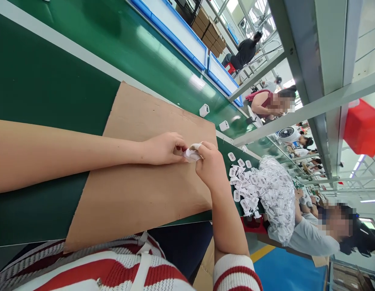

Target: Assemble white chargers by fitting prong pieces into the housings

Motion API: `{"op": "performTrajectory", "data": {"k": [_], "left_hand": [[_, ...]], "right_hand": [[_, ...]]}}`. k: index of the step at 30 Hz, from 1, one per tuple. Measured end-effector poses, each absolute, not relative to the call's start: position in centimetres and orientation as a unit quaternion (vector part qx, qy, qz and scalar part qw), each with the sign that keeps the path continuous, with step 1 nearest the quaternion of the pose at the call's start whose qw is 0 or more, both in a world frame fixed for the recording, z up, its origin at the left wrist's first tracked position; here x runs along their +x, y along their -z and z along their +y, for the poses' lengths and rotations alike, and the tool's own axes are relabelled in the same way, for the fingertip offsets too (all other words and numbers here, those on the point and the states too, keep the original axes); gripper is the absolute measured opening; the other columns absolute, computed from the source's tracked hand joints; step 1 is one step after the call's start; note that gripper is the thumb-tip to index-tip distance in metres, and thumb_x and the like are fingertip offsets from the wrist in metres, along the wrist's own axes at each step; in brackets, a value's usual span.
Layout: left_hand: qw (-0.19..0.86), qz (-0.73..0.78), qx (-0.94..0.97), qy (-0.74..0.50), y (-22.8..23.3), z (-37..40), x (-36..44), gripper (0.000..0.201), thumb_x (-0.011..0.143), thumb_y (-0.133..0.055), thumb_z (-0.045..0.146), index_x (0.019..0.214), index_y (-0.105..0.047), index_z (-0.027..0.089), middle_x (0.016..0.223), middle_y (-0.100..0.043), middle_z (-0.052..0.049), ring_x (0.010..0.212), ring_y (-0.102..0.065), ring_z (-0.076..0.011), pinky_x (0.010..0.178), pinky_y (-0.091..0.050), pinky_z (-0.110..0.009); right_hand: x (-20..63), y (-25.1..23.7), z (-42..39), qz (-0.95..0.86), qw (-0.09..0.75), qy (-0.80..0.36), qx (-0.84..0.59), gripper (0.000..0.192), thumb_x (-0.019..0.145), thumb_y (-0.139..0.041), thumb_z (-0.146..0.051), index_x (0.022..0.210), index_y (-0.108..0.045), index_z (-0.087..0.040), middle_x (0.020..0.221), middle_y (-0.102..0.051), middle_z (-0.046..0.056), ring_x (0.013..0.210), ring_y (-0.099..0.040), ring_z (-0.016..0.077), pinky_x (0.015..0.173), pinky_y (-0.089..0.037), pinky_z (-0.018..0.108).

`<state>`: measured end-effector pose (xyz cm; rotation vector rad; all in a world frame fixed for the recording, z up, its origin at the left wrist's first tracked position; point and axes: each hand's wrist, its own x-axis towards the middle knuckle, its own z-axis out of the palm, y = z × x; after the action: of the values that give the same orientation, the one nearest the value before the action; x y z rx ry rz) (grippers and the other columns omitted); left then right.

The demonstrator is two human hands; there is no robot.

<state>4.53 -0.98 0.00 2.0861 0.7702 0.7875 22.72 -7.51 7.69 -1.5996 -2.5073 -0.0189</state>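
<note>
Both my hands meet over a brown cardboard sheet (139, 190) laid on the green table. My left hand (165, 148) and my right hand (209, 163) pinch one small white plastic part (190, 154) between their fingertips. A white finger cot covers one fingertip of my right hand. The part is mostly hidden by my fingers.
A heap of white plastic parts (260, 190) lies to the right, past the cardboard. Two white cube-shaped pieces (204, 110) (224, 125) sit on the green conveyor belt (84, 44). Blue-rimmed trays (175, 24) stand beyond. Other people sit along the line at right, near a red bin (361, 127).
</note>
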Motion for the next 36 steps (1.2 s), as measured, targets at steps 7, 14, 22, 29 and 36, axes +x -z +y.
{"op": "performTrajectory", "data": {"k": [7, 14, 22, 29, 36], "left_hand": [[0.380, 0.297, 0.820, -0.309, -0.2, -1.0, 4.6, 0.038, 0.080, -0.065, 0.056, 0.082, -0.073, 0.019, 0.087, -0.069, -0.007, 0.083, -0.060, -0.0224, 0.071, -0.046, -0.031], [0.378, 0.292, 0.819, -0.317, 0.3, -0.9, 4.7, 0.035, 0.080, -0.065, 0.054, 0.080, -0.071, 0.019, 0.084, -0.068, -0.006, 0.083, -0.060, -0.0225, 0.071, -0.045, -0.031], [0.370, 0.301, 0.823, -0.308, -0.1, -1.1, 4.7, 0.039, 0.081, -0.064, 0.057, 0.078, -0.070, 0.018, 0.080, -0.064, -0.006, 0.078, -0.058, -0.0217, 0.070, -0.044, -0.031], [0.377, 0.325, 0.815, -0.296, -0.3, -1.7, 5.0, 0.050, 0.081, -0.060, 0.068, 0.079, -0.068, 0.019, 0.079, -0.066, -0.005, 0.075, -0.058, -0.0209, 0.065, -0.043, -0.030], [0.396, 0.452, 0.750, -0.276, -3.7, 1.7, 3.3, 0.059, 0.074, -0.071, 0.065, 0.112, -0.074, 0.020, 0.095, -0.074, -0.001, 0.077, -0.059, -0.0182, 0.070, -0.045, -0.027]], "right_hand": [[23.1, -8.4, -8.2, -0.837, 0.137, 0.012, -0.530, 0.041, 0.077, -0.043, 0.002, 0.102, -0.064, -0.022, 0.099, -0.063, 0.008, 0.099, -0.059, 0.0251, 0.081, -0.048, 0.035], [23.0, -7.4, -7.6, -0.851, 0.084, 0.029, -0.517, 0.036, 0.078, -0.044, 0.003, 0.095, -0.065, -0.022, 0.092, -0.061, 0.007, 0.089, -0.054, 0.0243, 0.074, -0.043, 0.034], [22.7, -7.9, -6.7, -0.845, 0.058, 0.010, -0.532, 0.028, 0.079, -0.051, -0.002, 0.088, -0.069, -0.021, 0.082, -0.058, 0.004, 0.080, -0.054, 0.0212, 0.065, -0.037, 0.030], [23.0, -6.6, -7.2, -0.792, 0.153, -0.044, -0.589, 0.045, 0.076, -0.054, -0.001, 0.111, -0.076, -0.020, 0.094, -0.069, 0.004, 0.092, -0.062, 0.0208, 0.078, -0.047, 0.029], [30.4, -5.9, -6.5, -0.624, 0.359, -0.099, -0.687, 0.034, 0.091, -0.059, -0.024, 0.121, -0.074, -0.024, 0.120, -0.076, 0.005, 0.107, -0.068, 0.0203, 0.098, -0.052, 0.034]]}}
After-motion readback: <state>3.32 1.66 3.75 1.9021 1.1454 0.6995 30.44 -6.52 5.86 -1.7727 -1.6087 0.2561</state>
